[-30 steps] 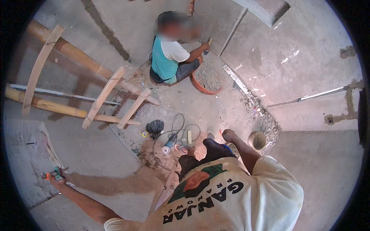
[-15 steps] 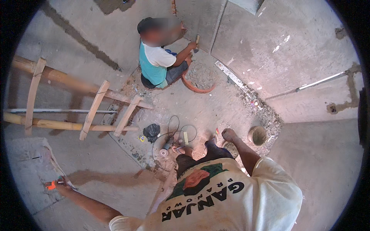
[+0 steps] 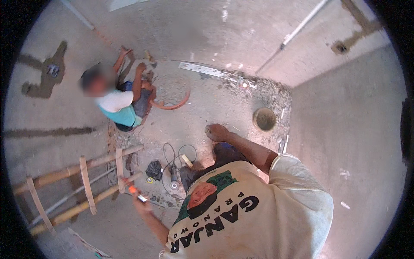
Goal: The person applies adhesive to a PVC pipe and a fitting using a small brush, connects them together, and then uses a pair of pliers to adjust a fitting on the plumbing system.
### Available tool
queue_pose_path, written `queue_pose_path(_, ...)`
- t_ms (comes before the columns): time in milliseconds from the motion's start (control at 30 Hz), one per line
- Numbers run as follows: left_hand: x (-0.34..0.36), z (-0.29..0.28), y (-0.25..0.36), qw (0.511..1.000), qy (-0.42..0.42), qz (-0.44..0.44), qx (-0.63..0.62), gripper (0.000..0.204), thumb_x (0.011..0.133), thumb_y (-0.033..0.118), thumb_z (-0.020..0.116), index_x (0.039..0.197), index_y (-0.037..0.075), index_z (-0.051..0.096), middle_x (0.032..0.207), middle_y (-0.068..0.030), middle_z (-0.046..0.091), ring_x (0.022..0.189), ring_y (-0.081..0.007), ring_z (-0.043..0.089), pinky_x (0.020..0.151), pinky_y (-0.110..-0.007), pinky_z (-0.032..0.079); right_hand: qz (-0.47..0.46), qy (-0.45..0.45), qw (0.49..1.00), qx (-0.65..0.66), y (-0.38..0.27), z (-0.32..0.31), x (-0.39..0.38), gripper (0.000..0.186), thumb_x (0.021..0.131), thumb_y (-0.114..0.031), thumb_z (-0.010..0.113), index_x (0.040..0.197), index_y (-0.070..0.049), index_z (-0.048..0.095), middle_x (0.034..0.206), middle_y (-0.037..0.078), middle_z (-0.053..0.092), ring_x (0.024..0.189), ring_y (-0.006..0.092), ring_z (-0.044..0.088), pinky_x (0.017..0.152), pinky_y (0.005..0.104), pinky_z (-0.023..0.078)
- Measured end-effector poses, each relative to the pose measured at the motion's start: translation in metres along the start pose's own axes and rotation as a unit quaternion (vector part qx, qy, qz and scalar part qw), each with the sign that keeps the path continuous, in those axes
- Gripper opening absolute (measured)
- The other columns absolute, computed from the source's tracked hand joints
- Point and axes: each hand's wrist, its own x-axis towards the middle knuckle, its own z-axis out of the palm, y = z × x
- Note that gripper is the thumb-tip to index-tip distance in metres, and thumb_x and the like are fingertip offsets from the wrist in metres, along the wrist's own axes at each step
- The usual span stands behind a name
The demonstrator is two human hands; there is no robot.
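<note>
My left hand point(image 3: 140, 204) is out to the left beside the lower end of the bamboo ladder point(image 3: 84, 185). Its fingers are closed round a small bright-orange object point(image 3: 133, 189) with a whitish part by the wrist; motion blur hides its kind. My right hand point(image 3: 215, 132) hangs in front of my legs, above the dusty floor, with the fingers curled in. Whatever it may hold is hidden. Close to my feet lies a corded power tool point(image 3: 174, 177) with a round disc, its dark cable looped on the floor next to a yellowish block point(image 3: 186, 160).
A co-worker point(image 3: 118, 103) sits at the far left by the wall, near a reddish curved rim point(image 3: 174, 105). A bucket point(image 3: 264, 119) stands to the right beside rubble. A long pale straightedge point(image 3: 211, 71) lies along the far wall. The black plastic bag point(image 3: 154, 170) is near the ladder.
The view has swung right, so the co-worker and ladder appear farther left. My left hand has come away from the left wall toward the ladder's end, still holding the orange object.
</note>
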Motion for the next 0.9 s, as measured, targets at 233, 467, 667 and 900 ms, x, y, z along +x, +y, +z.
queue_pose_path(233,-0.011,0.194,-0.126,0.927,-0.250,-0.224,0.169,0.018,0.084,0.014,0.064,0.098,0.004,0.058,0.078,-0.0067,0.063,0.051,-0.0114,0.052,0.042,-0.024,0.041,0.107,0.050,0.993,0.003,0.126,-0.076,-0.035,0.028,0.083,-0.027,0.060,0.104,-0.009,0.063,0.095,0.019,0.068,0.089,0.0375,0.065,0.078,0.0461,0.051)
queue_pose_path(467,-0.011,0.316,-0.142,0.747,-0.445,-0.244,0.430,0.019,0.084,0.018,0.063,0.095,0.002,0.061,0.073,-0.0067,0.063,0.051,-0.0138,0.057,0.043,-0.026,0.044,0.087,0.024,0.992,-0.089,0.058,-0.127,-0.061,0.063,0.077,-0.033,0.071,0.132,-0.011,0.049,0.117,0.019,0.061,0.109,0.0346,0.058,0.094,0.0419,0.046)
queue_pose_path(667,0.023,0.376,-0.162,0.531,-0.598,-0.181,0.572,0.026,0.082,0.024,0.065,0.096,0.002,0.065,0.068,-0.0046,0.062,0.051,-0.0118,0.056,0.043,-0.026,0.043,-0.033,-0.002,0.998,-0.059,-0.025,-0.076,-0.036,0.059,0.074,-0.031,0.071,0.126,-0.012,0.053,0.124,0.016,0.055,0.117,0.0366,0.050,0.099,0.0469,0.039)
queue_pose_path(900,0.051,0.430,-0.153,0.374,-0.620,-0.246,0.644,0.029,0.081,0.029,0.066,0.086,0.001,0.066,0.064,-0.0035,0.060,0.052,-0.0117,0.055,0.046,-0.027,0.043,-0.007,-0.089,0.996,0.007,-0.009,-0.102,-0.005,0.039,0.075,-0.023,0.067,0.112,-0.013,0.063,0.108,0.011,0.060,0.105,0.0299,0.056,0.091,0.0432,0.043)
